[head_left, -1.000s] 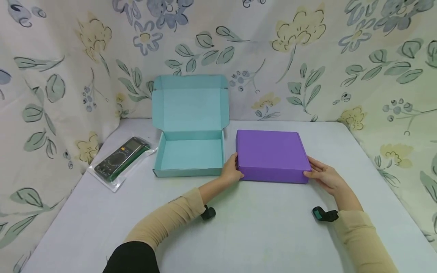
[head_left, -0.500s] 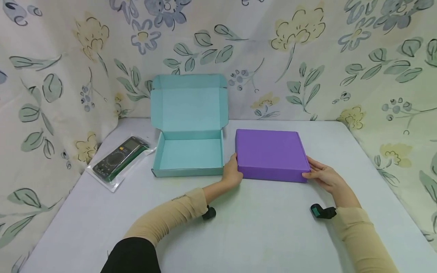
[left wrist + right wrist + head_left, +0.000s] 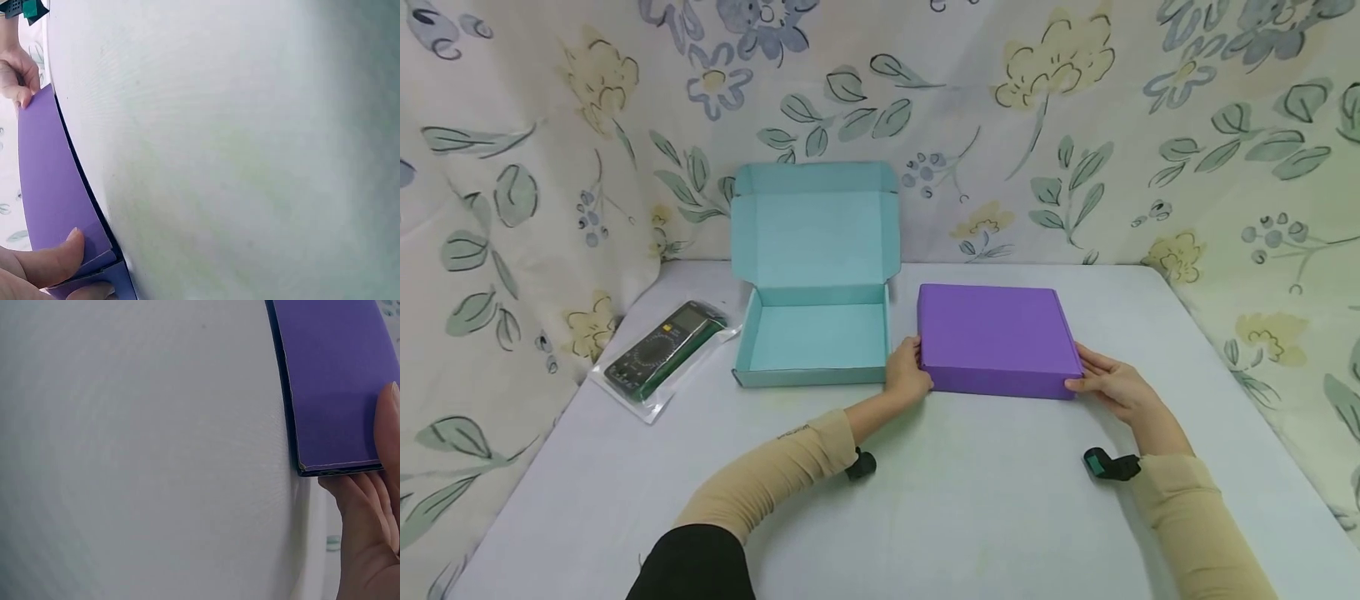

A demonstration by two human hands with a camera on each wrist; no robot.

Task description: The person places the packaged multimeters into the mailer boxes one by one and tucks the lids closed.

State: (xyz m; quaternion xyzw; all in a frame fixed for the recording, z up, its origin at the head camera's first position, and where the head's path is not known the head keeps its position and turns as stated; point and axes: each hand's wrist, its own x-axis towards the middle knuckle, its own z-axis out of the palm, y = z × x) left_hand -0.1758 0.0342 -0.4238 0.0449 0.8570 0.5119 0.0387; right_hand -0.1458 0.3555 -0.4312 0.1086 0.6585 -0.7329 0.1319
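Observation:
A closed purple cardboard box [image 3: 1000,333] lies on the white table between my two hands. My left hand [image 3: 907,373] grips its front left corner. In the left wrist view the left thumb [image 3: 59,257] presses on the front face while a finger bends round the side. My right hand [image 3: 1112,390] holds the front right corner. The right wrist view has that thumb [image 3: 389,428] on the front face and the other fingers [image 3: 369,500] along the end.
Left of the purple box stands a teal box [image 3: 818,379] with its lid raised, nothing inside. Farther left lies a black-and-green multimeter [image 3: 664,350] in a clear plastic bag. A floral cloth [image 3: 970,125] hangs behind the white table [image 3: 985,500] and along its sides.

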